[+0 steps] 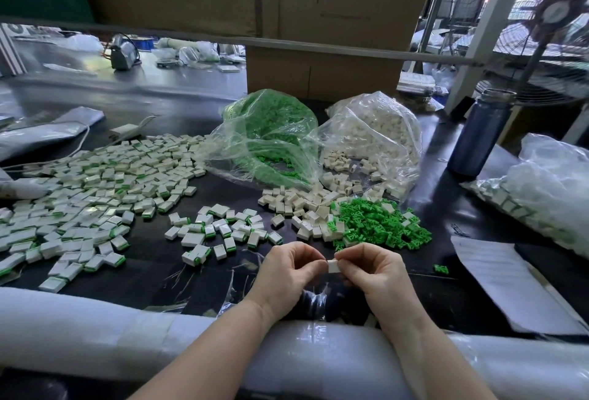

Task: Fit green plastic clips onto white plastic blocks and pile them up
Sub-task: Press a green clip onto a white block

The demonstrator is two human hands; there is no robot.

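Both my hands meet just above the table's near edge around one white block. My left hand and my right hand each pinch it with curled fingers; no green clip shows on it. Loose green clips lie in a heap just beyond my right hand, with bare white blocks to their left. Finished blocks with green edges lie scattered ahead of my left hand, and a far wider spread covers the left of the table.
Two open plastic bags stand behind the heaps, one of green clips and one of white blocks. A dark bottle, a bag of finished pieces and a paper sheet sit on the right. Cardboard boxes rise behind.
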